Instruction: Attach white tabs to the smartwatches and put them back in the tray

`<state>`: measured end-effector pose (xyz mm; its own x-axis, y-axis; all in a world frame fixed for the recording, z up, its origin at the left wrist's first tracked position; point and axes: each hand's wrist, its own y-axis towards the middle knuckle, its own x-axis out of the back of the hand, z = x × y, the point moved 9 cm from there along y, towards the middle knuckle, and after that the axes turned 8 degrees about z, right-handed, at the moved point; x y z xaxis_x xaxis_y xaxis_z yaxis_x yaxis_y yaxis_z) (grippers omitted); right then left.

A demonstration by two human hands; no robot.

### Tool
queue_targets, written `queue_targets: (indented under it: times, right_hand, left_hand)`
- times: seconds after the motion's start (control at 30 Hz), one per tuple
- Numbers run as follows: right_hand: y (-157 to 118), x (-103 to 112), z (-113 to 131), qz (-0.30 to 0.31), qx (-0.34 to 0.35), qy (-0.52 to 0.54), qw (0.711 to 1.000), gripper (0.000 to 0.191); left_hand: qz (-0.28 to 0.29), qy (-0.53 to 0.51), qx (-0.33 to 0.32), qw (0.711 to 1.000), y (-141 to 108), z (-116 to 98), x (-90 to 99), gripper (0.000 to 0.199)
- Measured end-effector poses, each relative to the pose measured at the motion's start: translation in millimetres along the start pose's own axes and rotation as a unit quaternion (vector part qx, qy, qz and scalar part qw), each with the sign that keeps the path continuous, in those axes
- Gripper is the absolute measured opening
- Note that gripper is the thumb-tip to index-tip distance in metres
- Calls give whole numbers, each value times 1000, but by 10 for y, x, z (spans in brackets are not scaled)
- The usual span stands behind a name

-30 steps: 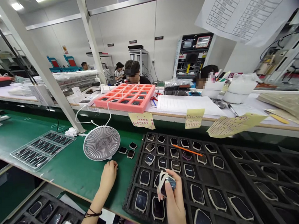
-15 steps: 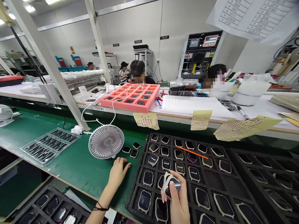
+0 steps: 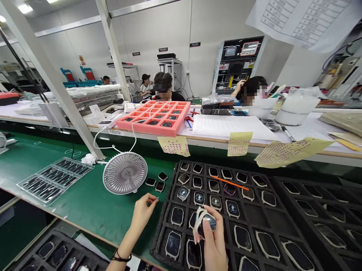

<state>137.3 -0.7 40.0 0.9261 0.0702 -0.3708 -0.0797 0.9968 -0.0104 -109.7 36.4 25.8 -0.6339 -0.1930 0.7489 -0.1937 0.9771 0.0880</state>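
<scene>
My right hand (image 3: 213,235) holds a smartwatch (image 3: 209,222) with a dark, shiny face above the black foam tray (image 3: 157,250). A pale curved piece shows at the watch's left side; I cannot tell whether it is a separate part. My left hand (image 3: 144,208) hovers over the green bench, just left of the tray. Its thumb and forefinger are pinched together on something too small to make out. Watches without straps fill many of the tray's pockets, and several in the third row, such as one watch (image 3: 199,197), show lit dials. An orange stick (image 3: 230,182) lies across the upper pockets.
A round fan (image 3: 125,172) stands behind my left hand, near several small watches (image 3: 160,186). Another foam tray (image 3: 340,224) is at the right, one more (image 3: 58,265) at lower left. A pink foam tray (image 3: 176,131) sits on the shelf; people sit beyond.
My left thumb and forefinger have closed into a pinch. The lit watches have switched from white marks to dials. My right hand still holds the watch; the view has shifted slightly.
</scene>
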Motion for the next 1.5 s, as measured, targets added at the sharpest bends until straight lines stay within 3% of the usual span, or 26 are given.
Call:
queue_targets:
  times: [0.13,0.27,0.4,0.53,0.93,1.17,1.33,1.5]
  right_hand:
    - [-9,-20,70,-16,36,-20,999,37]
    - [-44,-54,145,-34,58,-43,997,36]
    - [-109,-38,275,-69,95,-80,990,35]
    - [-137,10,312,-84,102,-102,986,34]
    - [-187,63,347,-106,182,-171,962,33]
    - [-118,208,274,-109,200,-181,957,34]
    - [-90,218,224,-95,166,-163,968,33]
    - [-59,289,268,-102,175,-164,965,35]
  left_hand:
    - [-23,-162,-71,984,-182,-631,191,22]
    - [-2,-263,-169,950,-451,-1362,225,14]
    - [-22,-288,-248,925,-674,-1731,166,17]
    - [-58,-308,-248,917,-731,-1744,126,19]
    - [-60,-348,-170,920,-737,-1637,-89,15]
    - [-13,-372,-174,911,-702,-1669,-213,18]
    - [7,-379,-170,910,-677,-1673,-224,20]
    - [82,-369,-212,901,-711,-1724,-298,27]
